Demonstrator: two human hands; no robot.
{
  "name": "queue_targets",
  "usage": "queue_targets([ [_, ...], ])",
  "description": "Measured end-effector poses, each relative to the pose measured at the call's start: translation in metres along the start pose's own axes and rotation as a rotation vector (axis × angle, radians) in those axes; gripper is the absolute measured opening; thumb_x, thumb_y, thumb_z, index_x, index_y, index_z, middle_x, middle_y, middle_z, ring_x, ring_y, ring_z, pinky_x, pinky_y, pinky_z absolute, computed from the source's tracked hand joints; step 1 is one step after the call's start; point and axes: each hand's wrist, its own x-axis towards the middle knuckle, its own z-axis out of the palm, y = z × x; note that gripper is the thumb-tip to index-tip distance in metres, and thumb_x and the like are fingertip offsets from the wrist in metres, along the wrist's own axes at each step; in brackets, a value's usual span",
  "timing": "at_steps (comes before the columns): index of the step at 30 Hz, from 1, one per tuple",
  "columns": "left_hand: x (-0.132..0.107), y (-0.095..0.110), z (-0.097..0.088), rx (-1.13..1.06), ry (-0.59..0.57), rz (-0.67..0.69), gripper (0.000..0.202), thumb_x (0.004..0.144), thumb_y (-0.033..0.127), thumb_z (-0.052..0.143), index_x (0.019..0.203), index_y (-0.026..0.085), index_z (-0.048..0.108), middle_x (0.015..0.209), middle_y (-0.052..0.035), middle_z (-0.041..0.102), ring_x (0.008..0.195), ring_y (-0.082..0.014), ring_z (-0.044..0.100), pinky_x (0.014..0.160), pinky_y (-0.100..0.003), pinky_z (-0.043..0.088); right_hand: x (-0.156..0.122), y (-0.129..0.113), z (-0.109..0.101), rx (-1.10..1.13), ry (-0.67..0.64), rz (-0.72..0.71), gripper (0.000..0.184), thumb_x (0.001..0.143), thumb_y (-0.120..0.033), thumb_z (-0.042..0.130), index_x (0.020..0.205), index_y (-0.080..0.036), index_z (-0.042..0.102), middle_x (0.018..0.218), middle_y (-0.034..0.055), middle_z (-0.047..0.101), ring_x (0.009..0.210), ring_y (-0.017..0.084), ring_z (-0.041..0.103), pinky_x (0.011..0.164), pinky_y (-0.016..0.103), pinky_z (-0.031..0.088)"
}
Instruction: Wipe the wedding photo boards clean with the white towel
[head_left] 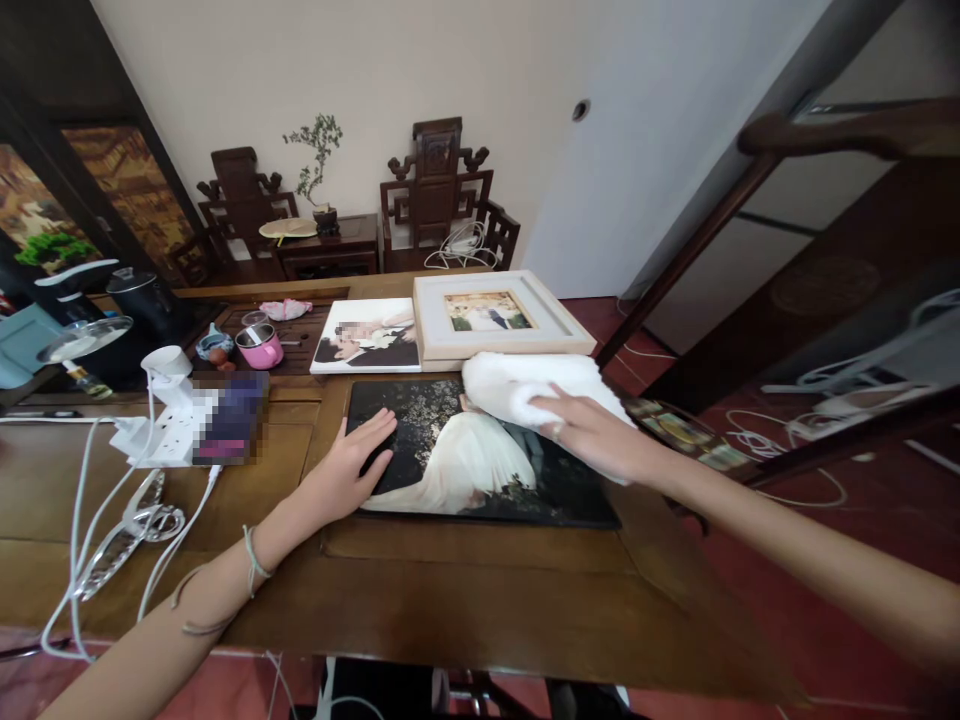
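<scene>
A dark photo panel (480, 470) showing a pale dress lies flat on the wooden table (465, 590). On its left edge rests my left hand (356, 462), fingers stretched out and holding nothing. Over the panel's upper right part, my right hand (585, 425) grips a fluffy white cloth (517, 378). The cloth hides that corner of the panel. Just behind the panel lie a white-edged photo canvas (367, 345) and a thick light-framed picture (555, 310), with the cloth close to the frame's front edge.
At the left are a white power strip (180, 425) with cables, a phone with a blurred screen (232, 420) and a clear ornate object (135, 530). A pink cup (260, 347), a small blue pot (215, 342) and a black kettle (142, 300) stand farther back.
</scene>
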Motion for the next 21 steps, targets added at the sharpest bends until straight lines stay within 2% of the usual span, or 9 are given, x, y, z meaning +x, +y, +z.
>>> queue_targets([
  [2,0.001,0.001,0.0,0.0,0.007,-0.011,0.046,0.096,0.028,0.036,0.141,0.021,0.038,0.148,-0.0115,0.039,0.14,-0.0239,0.031,0.112,-0.059,0.017,-0.024,0.004,0.004,-0.052,-0.032,-0.107,0.035,0.073,-0.015,0.041,0.095,-0.021,0.068,0.146,0.0056,0.042,0.139,0.03,0.027,0.112,0.058,0.02],
  [5,0.002,0.002,0.0,0.006,0.01,-0.027,0.046,0.096,0.029,0.036,0.141,0.02,0.04,0.148,-0.0116,0.039,0.139,-0.0237,0.032,0.112,-0.058,0.017,-0.063,-0.013,0.013,-0.102,-0.078,-0.273,0.027,0.07,-0.009,0.042,0.079,-0.02,0.065,0.15,0.0049,0.033,0.143,0.028,0.011,0.114,0.061,0.007],
  [8,0.002,0.002,0.0,0.004,0.009,-0.03,0.045,0.096,0.03,0.036,0.14,0.019,0.041,0.147,-0.012,0.04,0.139,-0.0238,0.032,0.112,-0.057,0.017,-0.091,-0.041,0.018,-0.142,-0.111,-0.32,0.024,0.068,-0.005,0.044,0.069,-0.02,0.062,0.152,0.0034,0.029,0.143,0.029,0.008,0.114,0.063,0.004],
  [10,0.003,0.001,0.0,-0.001,0.006,-0.03,0.045,0.097,0.031,0.036,0.14,0.02,0.041,0.147,-0.012,0.04,0.139,-0.0243,0.032,0.112,-0.057,0.017,-0.098,-0.052,0.017,-0.14,-0.143,-0.328,0.024,0.068,-0.004,0.044,0.067,-0.02,0.062,0.153,0.0023,0.026,0.143,0.03,0.008,0.114,0.062,0.005],
  [14,0.002,0.0,0.0,-0.01,0.004,-0.024,0.045,0.097,0.032,0.036,0.14,0.021,0.041,0.148,-0.0112,0.039,0.139,-0.0245,0.031,0.113,-0.058,0.016,-0.077,-0.044,0.01,-0.096,-0.157,-0.338,0.028,0.07,-0.006,0.043,0.082,-0.019,0.065,0.153,0.0059,0.025,0.143,0.028,0.008,0.113,0.063,0.007],
  [21,0.002,0.0,-0.001,-0.011,-0.01,-0.022,0.045,0.096,0.03,0.037,0.14,0.019,0.041,0.148,-0.0111,0.039,0.14,-0.0234,0.031,0.113,-0.057,0.016,0.004,-0.004,0.009,-0.1,-0.121,-0.387,0.033,0.075,-0.009,0.042,0.097,-0.016,0.065,0.151,0.0102,0.032,0.143,0.028,0.011,0.111,0.065,0.006],
])
